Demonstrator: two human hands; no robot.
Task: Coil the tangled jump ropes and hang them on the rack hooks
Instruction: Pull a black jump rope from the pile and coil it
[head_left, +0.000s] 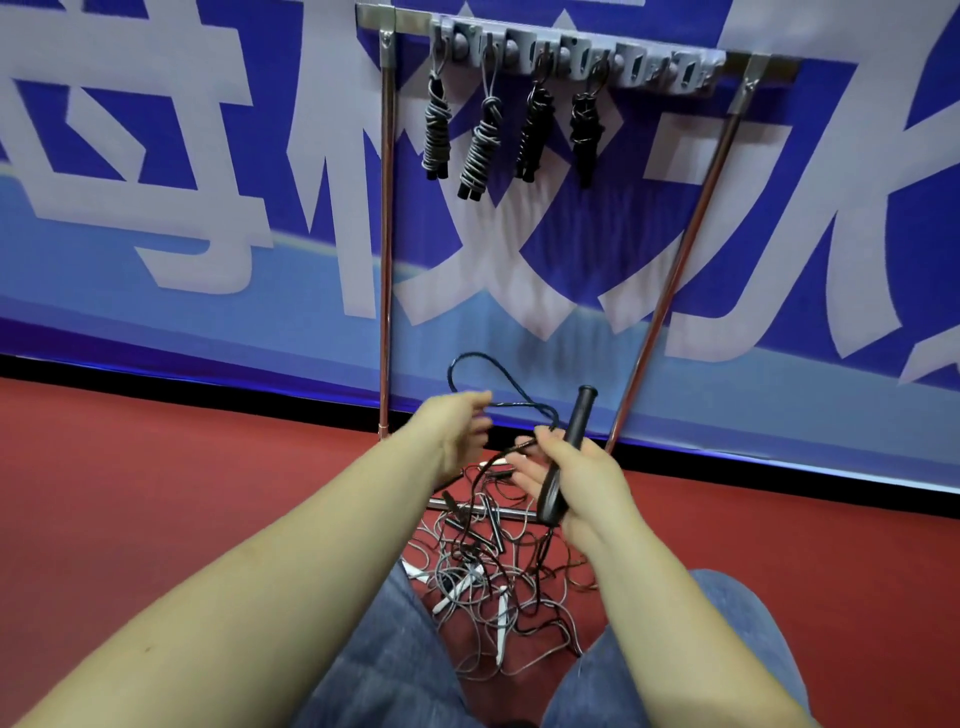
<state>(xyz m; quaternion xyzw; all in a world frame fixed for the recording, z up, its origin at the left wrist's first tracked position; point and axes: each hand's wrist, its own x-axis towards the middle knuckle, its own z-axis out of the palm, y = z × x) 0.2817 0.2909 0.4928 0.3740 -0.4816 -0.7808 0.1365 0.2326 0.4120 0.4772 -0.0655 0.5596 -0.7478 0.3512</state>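
Here, right hand (576, 483) fingers clamped on black handle (569, 452), left hand (457, 431) fingers pinching cord (498, 371)

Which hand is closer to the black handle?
Right. The right hand grips the black handle; the left hand is off to its left, pinching the rope loop.

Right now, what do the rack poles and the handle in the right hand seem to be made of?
Shiny silver upright rack poles: probably polished metal, given the bright streaks along them. Black round-ended jump rope handle in the right hand: likely matte rubber, foam or plastic; no glare shows.
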